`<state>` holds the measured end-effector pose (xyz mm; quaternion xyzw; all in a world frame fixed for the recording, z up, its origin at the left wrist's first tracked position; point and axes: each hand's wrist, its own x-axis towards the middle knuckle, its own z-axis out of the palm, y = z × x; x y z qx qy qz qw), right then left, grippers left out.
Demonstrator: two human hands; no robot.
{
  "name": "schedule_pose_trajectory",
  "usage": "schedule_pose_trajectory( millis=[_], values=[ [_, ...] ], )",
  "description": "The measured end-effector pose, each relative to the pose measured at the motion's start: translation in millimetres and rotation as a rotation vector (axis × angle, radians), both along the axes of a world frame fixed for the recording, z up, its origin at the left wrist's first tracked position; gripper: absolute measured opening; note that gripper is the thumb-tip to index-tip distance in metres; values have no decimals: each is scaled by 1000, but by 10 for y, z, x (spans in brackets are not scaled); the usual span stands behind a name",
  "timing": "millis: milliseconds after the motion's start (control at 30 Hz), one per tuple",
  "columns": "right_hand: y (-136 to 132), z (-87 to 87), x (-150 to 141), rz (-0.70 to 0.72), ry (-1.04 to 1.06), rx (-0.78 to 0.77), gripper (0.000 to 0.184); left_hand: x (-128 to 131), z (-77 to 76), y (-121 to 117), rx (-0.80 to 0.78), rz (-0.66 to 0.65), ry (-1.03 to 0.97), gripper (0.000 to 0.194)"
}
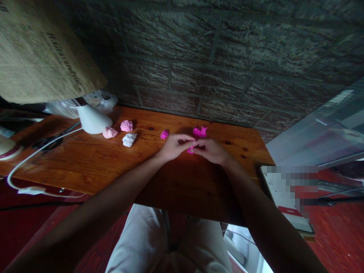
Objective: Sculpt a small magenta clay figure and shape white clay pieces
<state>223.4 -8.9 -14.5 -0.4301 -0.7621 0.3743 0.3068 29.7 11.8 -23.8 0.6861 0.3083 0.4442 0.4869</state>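
- The left hand (pixel 176 147) is pinched: thumb and fingertips come together on a magenta piece (pixel 190 150), with a gap between thumb and forefinger further back.
- The right hand (pixel 210 151) closes thumb and fingers on the same piece from the other side; the fingertips of the two hands meet there.
- The magenta piece is between the hands, mostly covered by fingers, a bit of it showing below the fingertips. Its full shape is hidden.
- Just beyond the right hand, toward the wall (pixel 182 87), a ragged magenta lump (pixel 200 132) lies on the table (pixel 244 142).
- Just beside the left hand, to its left and slightly beyond, is a small magenta ball (pixel 164 134).
- Farther left of the left hand, well apart from it, a white lump (pixel 129 140), a pink lump (pixel 126 126) and a peach lump (pixel 109 132) sit near one another.
- Left of these, farthest from the left hand, stands a lamp (pixel 92 119) with a printed shade (pixel 48 57); the peach lump is right by its base. A white cable (pixel 42 146) curves toward the table's near edge.
- To the right of the right forearm, a flat panel (pixel 277 189) lies at the table's end.
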Motion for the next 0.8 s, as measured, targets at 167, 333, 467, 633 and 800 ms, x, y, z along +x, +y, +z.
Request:
schedule_pose_trajectory(
  millis=[167,333,467,633,800],
  values=[
    [6,-14,6,-10,-1,-3,19,30,-25,-10,26,-19,8,26],
    [-8,12,-10,3,20,-26,19,-24,56,27,108,57,104,37],
    [-29,58,-19,12,18,-40,18,-385,225,133,358,346,349,45],
    [-46,117,48,24,107,-152,28,-825,192,249,375,438,727,39],
    [-38,248,232,-70,189,-100,34,-760,104,235,273,296,503,29]
  ],
)
